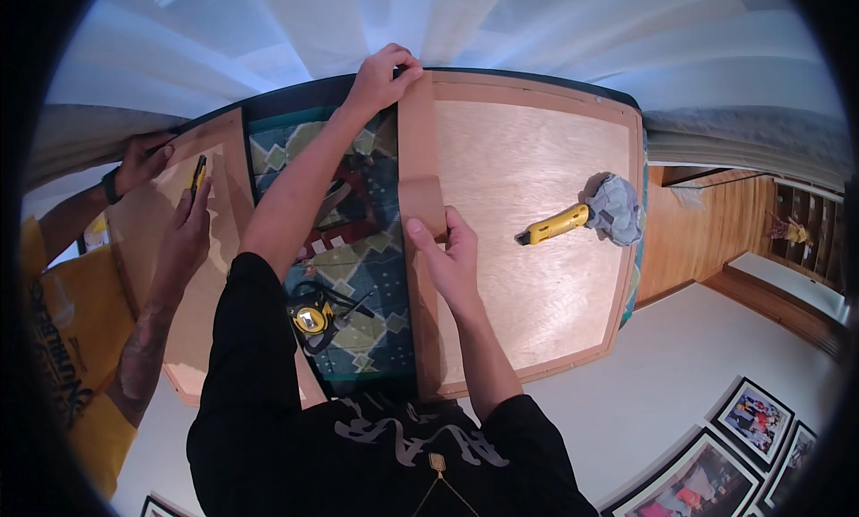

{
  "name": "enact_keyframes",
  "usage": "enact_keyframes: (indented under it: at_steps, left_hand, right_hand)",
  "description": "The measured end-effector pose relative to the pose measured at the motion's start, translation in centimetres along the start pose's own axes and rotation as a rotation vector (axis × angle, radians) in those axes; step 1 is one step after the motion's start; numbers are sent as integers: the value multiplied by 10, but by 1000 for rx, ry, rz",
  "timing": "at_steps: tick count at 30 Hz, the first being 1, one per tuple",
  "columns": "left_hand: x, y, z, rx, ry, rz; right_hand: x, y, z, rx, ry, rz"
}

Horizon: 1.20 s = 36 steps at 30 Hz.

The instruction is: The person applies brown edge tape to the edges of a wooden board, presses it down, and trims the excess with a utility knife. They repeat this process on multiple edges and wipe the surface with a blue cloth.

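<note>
A wide brown strip (417,123) runs along the left edge of a pale wooden panel (519,311) with a brown border. At the panel's far edge my left hand (383,80) pinches the strip's far end. Midway down, a loose part of the strip curls over, and my right hand (452,258) grips it between thumb and fingers. A yellow utility knife (558,224) lies on the panel to the right of my right hand, against a crumpled grey cloth (615,210).
Left, a person in a yellow shirt (85,338) holds another utility knife (198,173) over a second brown-bordered panel (192,329). Between the panels, a patterned quilted surface (376,338) bears a tape measure (311,318) and a screwdriver (356,308). Curtains (358,25) hang behind; framed pictures (756,419) are at lower right.
</note>
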<state>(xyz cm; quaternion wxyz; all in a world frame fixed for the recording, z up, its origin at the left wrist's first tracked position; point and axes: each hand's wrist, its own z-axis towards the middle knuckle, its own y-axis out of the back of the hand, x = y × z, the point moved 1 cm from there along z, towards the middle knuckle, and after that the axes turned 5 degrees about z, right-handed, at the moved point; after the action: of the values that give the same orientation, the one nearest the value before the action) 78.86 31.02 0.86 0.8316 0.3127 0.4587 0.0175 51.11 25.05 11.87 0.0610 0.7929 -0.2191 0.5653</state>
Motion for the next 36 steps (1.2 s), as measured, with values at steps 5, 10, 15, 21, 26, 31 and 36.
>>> enact_keyframes:
  at_steps: [5,10,15,21,26,31,36]
  left_hand:
    - [0,1,0,28,13,-21]
    - [-1,2,3,9,4,-6]
    - [-4,2,2,17,23,-23]
    - [-1,2,1,0,8,-28]
    - [-2,1,2,-1,17,-41]
    - [-2,0,2,-19,52,-107]
    - [9,9,9,202,211,-228]
  right_hand:
    - [0,0,1,-4,-16,10]
    - [-8,2,6,-2,-1,25]
    - [-9,1,7,-4,-13,32]
    - [-10,3,7,-5,-3,24]
    - [-10,2,7,-8,-6,34]
    - [-11,6,7,-15,-2,16]
    - [-11,9,10,1,-7,7]
